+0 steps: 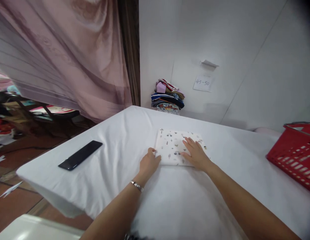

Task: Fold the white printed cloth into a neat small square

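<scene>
A flat, rectangular folded cloth (pixel 171 146), white with small printed figures, lies on the white-covered table (pixel 115 146). My left hand (pixel 149 162) is at its lower left corner, fingers bent around the edge, the thumb resting near the corner. Whether the cloth is pinched there is hard to make out, but the fingers are curled against it. My right hand (pixel 196 154) lies on the right part of the cloth with its fingers spread, palm down. A bracelet is on my left wrist.
On the table's left lies a black flat object (pixel 80 155). A red basket (pixel 294 153) stands at the right edge. Behind the table is a stack of folded clothes (pixel 167 96) by the wall, with a paper sign (pixel 202 83). A pink curtain (pixel 95 60) hangs at the left.
</scene>
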`<action>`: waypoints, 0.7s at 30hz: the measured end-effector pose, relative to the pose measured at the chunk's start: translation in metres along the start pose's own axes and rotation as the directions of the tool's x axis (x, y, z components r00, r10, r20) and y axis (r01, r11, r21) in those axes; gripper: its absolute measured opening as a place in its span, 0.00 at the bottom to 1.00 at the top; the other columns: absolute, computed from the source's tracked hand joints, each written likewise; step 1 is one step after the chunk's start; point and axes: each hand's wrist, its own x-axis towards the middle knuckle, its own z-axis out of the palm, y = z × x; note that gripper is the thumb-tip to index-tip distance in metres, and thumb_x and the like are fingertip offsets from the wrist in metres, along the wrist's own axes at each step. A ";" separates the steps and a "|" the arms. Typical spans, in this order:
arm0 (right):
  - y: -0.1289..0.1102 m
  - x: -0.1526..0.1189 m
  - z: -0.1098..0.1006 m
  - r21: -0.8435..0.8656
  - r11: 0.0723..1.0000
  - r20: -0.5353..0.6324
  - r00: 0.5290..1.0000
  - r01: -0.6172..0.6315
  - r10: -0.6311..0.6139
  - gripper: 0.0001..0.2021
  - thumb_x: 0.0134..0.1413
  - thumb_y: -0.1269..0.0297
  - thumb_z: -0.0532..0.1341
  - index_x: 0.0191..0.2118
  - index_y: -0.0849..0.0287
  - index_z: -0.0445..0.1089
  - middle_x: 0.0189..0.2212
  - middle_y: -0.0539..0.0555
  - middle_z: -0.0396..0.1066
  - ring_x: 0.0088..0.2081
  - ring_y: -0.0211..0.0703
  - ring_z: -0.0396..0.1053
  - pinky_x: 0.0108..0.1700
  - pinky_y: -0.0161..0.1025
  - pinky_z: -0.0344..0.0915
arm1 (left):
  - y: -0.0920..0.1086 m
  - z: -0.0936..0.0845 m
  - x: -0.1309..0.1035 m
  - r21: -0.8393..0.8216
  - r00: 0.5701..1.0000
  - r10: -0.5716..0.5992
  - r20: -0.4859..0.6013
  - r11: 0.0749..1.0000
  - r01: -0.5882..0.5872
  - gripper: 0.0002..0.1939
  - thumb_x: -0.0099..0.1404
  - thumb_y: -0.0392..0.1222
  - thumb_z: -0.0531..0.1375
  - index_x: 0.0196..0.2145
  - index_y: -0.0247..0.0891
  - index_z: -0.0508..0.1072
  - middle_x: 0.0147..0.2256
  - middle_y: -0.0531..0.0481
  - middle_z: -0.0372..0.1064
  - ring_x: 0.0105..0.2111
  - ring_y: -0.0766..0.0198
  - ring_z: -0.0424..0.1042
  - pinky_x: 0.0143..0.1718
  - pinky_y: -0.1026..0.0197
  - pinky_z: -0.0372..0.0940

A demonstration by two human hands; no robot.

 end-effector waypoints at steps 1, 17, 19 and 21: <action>-0.003 0.005 0.006 0.011 1.000 0.068 0.998 -0.016 0.015 0.34 0.61 0.43 0.39 0.65 0.59 0.48 0.66 0.57 0.41 0.66 0.51 0.36 0.64 0.53 0.38 | 0.000 -0.001 0.000 -0.004 1.000 -0.002 0.007 1.000 0.002 0.18 0.61 0.47 0.52 0.47 0.40 0.58 0.36 0.46 0.72 0.38 0.54 0.71 0.35 0.59 0.59; -0.044 0.102 0.007 0.042 0.999 0.164 0.986 0.007 -0.014 0.33 0.61 0.46 0.39 0.66 0.61 0.44 0.67 0.57 0.34 0.67 0.47 0.30 0.64 0.54 0.31 | 0.001 -0.005 0.000 0.011 0.998 0.011 0.068 1.000 -0.012 0.16 0.60 0.45 0.52 0.46 0.41 0.60 0.36 0.47 0.72 0.38 0.55 0.71 0.34 0.59 0.59; -0.053 0.132 0.018 0.037 0.999 0.160 0.987 -0.004 -0.002 0.33 0.61 0.47 0.40 0.65 0.63 0.44 0.67 0.58 0.34 0.67 0.48 0.31 0.63 0.55 0.32 | 0.000 -0.005 0.000 -0.003 0.997 0.013 0.075 1.000 -0.013 0.16 0.60 0.45 0.52 0.45 0.41 0.60 0.35 0.48 0.72 0.37 0.56 0.71 0.34 0.60 0.58; -0.058 0.153 0.033 0.025 0.999 0.167 0.986 -0.025 0.021 0.33 0.61 0.47 0.40 0.65 0.62 0.44 0.67 0.57 0.35 0.67 0.48 0.32 0.63 0.55 0.32 | 0.000 -0.006 0.000 -0.002 0.997 0.012 0.077 1.000 -0.012 0.15 0.60 0.45 0.52 0.45 0.41 0.60 0.35 0.48 0.72 0.38 0.56 0.71 0.34 0.60 0.58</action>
